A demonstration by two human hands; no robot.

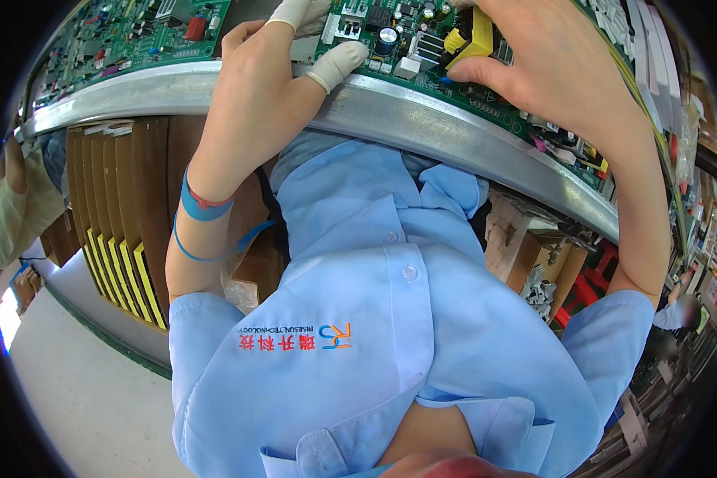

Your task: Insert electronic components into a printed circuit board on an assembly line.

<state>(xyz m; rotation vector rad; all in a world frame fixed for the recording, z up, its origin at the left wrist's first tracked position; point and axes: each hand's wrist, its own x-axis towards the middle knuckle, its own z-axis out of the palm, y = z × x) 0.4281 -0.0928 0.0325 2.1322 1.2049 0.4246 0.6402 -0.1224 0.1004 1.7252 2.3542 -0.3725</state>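
Note:
A green circuit board point(390, 76) crowded with parts lies at the top of the view, just beyond a metal rail. At its left end is my left hand point(267, 92), its thumb in a white finger cot pressed on the board near a black round capacitor point(386, 40). The other fingertips, also in white cots, are partly cut off by the upper edge. On the board's right part, my right hand point(546, 68) closes thumb and fingers about a yellow transformer point(479, 36). The transformer's underside is hidden. A blue wrist strap point(203, 205) circles my left wrist.
The metal rail point(422, 115) runs between my body and the boards. More populated boards point(127, 48) lie to the left. Below stand brown panels with yellow edges point(119, 215), and an open carton of grey parts point(542, 291). Another person point(28, 199) is at far left.

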